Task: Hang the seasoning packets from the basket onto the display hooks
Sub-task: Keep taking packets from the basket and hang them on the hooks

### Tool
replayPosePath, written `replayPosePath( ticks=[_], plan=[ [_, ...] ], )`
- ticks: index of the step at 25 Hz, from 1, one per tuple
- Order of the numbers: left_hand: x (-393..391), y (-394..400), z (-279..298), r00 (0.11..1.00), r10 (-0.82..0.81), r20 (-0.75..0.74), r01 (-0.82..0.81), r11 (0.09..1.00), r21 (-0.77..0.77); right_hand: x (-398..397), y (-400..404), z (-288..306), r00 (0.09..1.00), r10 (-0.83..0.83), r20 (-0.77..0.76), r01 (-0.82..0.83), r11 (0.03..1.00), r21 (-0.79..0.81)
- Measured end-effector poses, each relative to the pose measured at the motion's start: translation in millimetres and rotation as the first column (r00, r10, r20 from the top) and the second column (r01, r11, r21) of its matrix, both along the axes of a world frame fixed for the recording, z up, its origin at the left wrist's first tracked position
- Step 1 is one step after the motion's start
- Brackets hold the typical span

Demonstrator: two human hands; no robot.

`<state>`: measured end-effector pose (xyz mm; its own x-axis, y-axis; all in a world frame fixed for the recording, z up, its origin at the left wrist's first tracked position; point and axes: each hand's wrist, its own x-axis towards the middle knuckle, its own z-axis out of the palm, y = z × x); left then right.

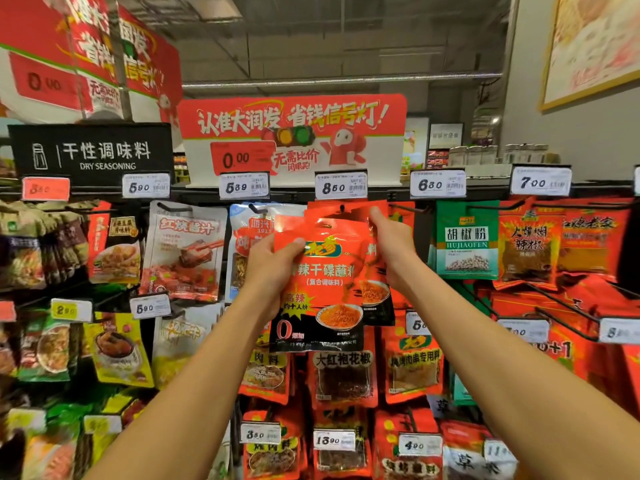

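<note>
Both hands grip red packets: left hand (273,261) the front packet (320,289), right hand (394,244) pinching another's top; missing the hook (343,207) could drop one.

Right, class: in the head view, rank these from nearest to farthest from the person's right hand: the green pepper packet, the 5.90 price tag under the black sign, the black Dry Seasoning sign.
1. Green pepper packet, just right of the right hand.
2. 5.90 price tag, far left, top rail.
3. Black Dry Seasoning sign, farther left, above that tag.
</note>
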<state>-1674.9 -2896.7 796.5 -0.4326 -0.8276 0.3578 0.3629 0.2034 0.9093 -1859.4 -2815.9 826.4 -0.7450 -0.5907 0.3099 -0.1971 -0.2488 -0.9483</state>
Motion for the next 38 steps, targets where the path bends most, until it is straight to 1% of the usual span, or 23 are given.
replayPosePath(
  ticks=[2,4,8,12,14,18,21,23,26,27,28,29,30,31,32,34,36,38],
  plan=[
    [-10.6,4.5,7.8,1.000,0.008,-0.017,-0.009,1.000,-0.010,-1.4,4.7,-7.4,0.999,0.040,0.007,-0.040,0.997,-0.061],
    [-25.4,10.7,17.3,1.000,0.015,-0.025,-0.015,1.000,0.001,-0.1,7.5,-13.0,0.998,0.047,-0.034,-0.049,0.997,-0.066],
    [-48.6,11.5,30.7,0.997,0.075,0.015,-0.076,0.993,0.087,0.5,8.4,-3.5,0.991,-0.087,-0.099,0.089,0.996,0.015],
    [-57.4,3.0,35.5,0.996,0.078,0.033,-0.082,0.987,0.138,1.5,7.8,7.7,0.945,-0.205,-0.256,0.232,0.969,0.080],
    [-60.6,0.5,37.4,0.996,0.076,0.054,-0.084,0.984,0.157,0.9,5.4,9.6,0.937,-0.211,-0.277,0.248,0.963,0.106],
    [-63.1,-6.0,43.8,0.992,0.083,0.094,-0.098,0.979,0.179,-1.3,2.3,11.2,0.938,-0.214,-0.271,0.256,0.958,0.130],
    [-61.9,-5.2,46.7,0.990,0.096,0.102,-0.114,0.975,0.190,1.6,-0.6,12.3,0.910,-0.257,-0.325,0.312,0.942,0.127],
    [-57.1,-1.3,41.8,0.980,0.151,0.128,-0.166,0.979,0.117,4.9,2.4,11.8,0.897,-0.276,-0.344,0.331,0.937,0.113],
    [-39.9,5.6,14.8,0.947,0.283,0.150,-0.261,0.954,-0.149,8.0,17.9,-6.7,0.933,-0.208,-0.292,0.249,0.963,0.107],
    [-32.3,7.4,2.7,0.943,0.286,0.170,-0.245,0.942,-0.229,9.2,22.8,-18.5,0.947,-0.159,-0.279,0.199,0.973,0.120],
    [-26.0,7.6,-9.7,0.948,0.250,0.196,-0.192,0.942,-0.275,11.9,26.9,-30.7,0.950,-0.106,-0.293,0.153,0.977,0.146],
    [-22.7,7.5,-18.8,0.957,0.182,0.226,-0.114,0.952,-0.283,12.9,27.3,-40.7,0.942,-0.070,-0.329,0.134,0.976,0.174],
    [-22.9,6.5,-24.8,0.963,0.103,0.251,-0.036,0.965,-0.260,13.2,25.0,-46.7,0.929,-0.059,-0.366,0.139,0.970,0.198],
    [-26.2,3.9,-26.1,0.964,0.056,0.260,0.005,0.974,-0.227,10.7,19.3,-47.1,0.920,-0.069,-0.385,0.159,0.965,0.207],
    [-31.0,1.3,-24.1,0.965,0.061,0.255,-0.011,0.981,-0.195,7.3,12.9,-44.1,0.924,-0.086,-0.373,0.175,0.961,0.214],
    [-44.2,-4.0,-13.6,0.956,0.133,0.261,-0.100,0.986,-0.137,-1.6,-1.4,-33.8,0.946,-0.104,-0.308,0.185,0.952,0.244],
    [-57.9,-8.4,-6.1,0.928,0.203,0.312,-0.182,0.979,-0.094,-11.0,-14.4,-27.2,0.955,-0.102,-0.278,0.192,0.927,0.321],
    [-71.3,-13.0,-5.1,0.894,0.256,0.367,-0.242,0.967,-0.085,-18.0,-25.1,-25.9,0.959,-0.094,-0.269,0.191,0.911,0.365]
  ],
)
